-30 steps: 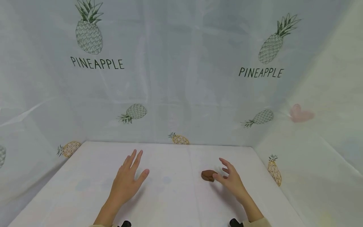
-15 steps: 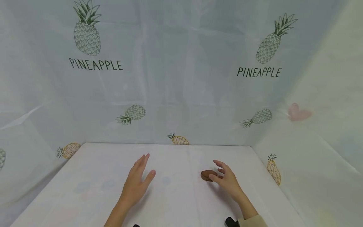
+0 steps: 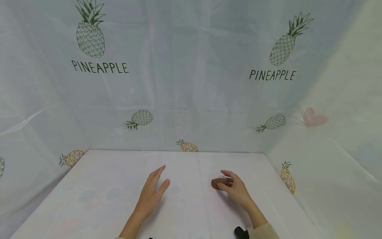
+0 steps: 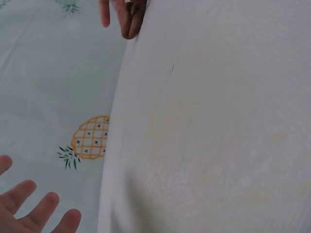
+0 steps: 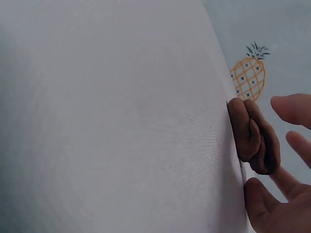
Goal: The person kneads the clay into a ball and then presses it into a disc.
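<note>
A small brown folded lump [image 3: 217, 183] lies on the white-covered table at the right of the head view. In the right wrist view the brown folded lump [image 5: 241, 130] shows rounded, smooth folds doubled over each other. My right hand [image 3: 237, 192] reaches over its right side, with thumb and fingers bent and spread apart around it. The right wrist view has the fingers [image 5: 294, 109] apart from the lump and the thumb below. My left hand [image 3: 150, 196] hovers over the table to the left, fingers extended and thumb apart, holding nothing.
The table [image 3: 113, 176] has a white cover with faint coloured patches. Behind it hangs a pale sheet [image 3: 185, 83] printed with pineapples, which also closes off both sides. A black wrist strap piece [image 3: 241, 233] sits by the right sleeve [image 3: 263, 231].
My left hand has moved right, toward the table's middle, its fingers drawing closer together. My right hand has shifted slightly left over the brown folded lump, which has stayed in place.
</note>
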{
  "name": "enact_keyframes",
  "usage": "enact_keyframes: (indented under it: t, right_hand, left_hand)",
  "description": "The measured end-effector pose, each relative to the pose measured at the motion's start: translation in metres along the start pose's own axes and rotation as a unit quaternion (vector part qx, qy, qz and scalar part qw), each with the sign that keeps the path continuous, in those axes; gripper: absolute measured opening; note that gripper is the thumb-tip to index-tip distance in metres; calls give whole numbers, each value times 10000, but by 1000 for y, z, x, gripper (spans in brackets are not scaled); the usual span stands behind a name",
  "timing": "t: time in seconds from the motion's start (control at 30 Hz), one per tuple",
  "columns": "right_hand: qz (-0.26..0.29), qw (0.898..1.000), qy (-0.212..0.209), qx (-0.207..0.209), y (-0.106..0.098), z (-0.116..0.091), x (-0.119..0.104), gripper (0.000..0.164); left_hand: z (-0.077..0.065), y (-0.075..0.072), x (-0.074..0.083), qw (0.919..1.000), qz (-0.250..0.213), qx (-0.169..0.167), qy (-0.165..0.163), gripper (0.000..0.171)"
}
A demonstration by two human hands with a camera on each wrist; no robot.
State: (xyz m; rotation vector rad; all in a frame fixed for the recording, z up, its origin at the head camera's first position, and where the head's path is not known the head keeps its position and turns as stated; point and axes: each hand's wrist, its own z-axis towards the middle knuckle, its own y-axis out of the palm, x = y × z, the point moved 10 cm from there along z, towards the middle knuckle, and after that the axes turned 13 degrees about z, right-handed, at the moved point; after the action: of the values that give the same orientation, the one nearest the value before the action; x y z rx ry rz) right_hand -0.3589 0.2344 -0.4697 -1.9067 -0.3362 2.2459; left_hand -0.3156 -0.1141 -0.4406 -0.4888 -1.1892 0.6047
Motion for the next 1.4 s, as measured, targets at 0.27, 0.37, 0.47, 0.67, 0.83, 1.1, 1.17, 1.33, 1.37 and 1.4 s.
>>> enact_keyframes:
  t: [0.27,0.37,0.47,0.67,0.83,1.1,1.17,1.33,1.37,1.4]
  right_hand:
    - [-151,9998,57,71,1,3,5,55]
    - [-176,9997,115,101,1,3,6,53]
    - [-185,9996,154,114,2,3,6,52]
    - [-154,9997,198,76,5,2,4,50]
    - [-203,9994,251,81,6,4,6,44]
    - [-196,9993,321,44,7,6,10,39]
    - [-244,9992,299,42,7,6,10,37]
    - [-356,9989,292,39,6,7,11,33]
    - [-358,9989,293,38,6,7,11,33]
    - [-359,9989,290,35,6,7,11,32]
  left_hand:
    - [1,13,3,9997,-161,10,-160,54]
    - [0,17,6,9993,-308,-22,-197,51]
    - [-1,20,9,9988,-428,-43,-236,49]
    - [-1,24,12,9981,-533,-74,-284,46]
    - [-2,24,16,9980,-584,-26,-248,45]
    - [-1,26,17,9973,-676,10,-278,44]
    - [-1,27,17,9970,-718,-10,-302,44]
    - [-1,29,17,9964,-759,-46,-386,43]
    - [-2,29,17,9963,-762,-50,-393,43]
    - [-2,29,17,9962,-766,-56,-416,43]
